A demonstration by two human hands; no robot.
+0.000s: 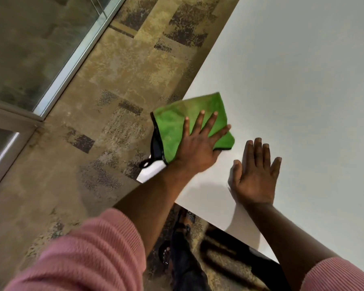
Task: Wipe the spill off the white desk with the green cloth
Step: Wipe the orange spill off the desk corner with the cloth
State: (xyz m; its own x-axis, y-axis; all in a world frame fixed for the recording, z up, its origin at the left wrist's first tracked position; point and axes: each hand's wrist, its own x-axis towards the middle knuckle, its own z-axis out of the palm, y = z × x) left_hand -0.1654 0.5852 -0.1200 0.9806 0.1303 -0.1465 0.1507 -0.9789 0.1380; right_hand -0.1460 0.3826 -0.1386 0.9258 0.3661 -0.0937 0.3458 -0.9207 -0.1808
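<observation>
green cloth (183, 122) folded, black-edged | flat under left hand (198, 143)

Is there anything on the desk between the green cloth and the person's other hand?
Nothing: in the head view only bare white desk separates the green cloth from the flat right hand.

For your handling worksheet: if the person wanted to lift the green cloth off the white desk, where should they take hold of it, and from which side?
Probably the black-trimmed corner of the green cloth that overhangs the left edge of the white desk. It hangs free with nothing under it, so a pinch from the left, off the desk, fits. The rest lies flat under the left hand.
</observation>
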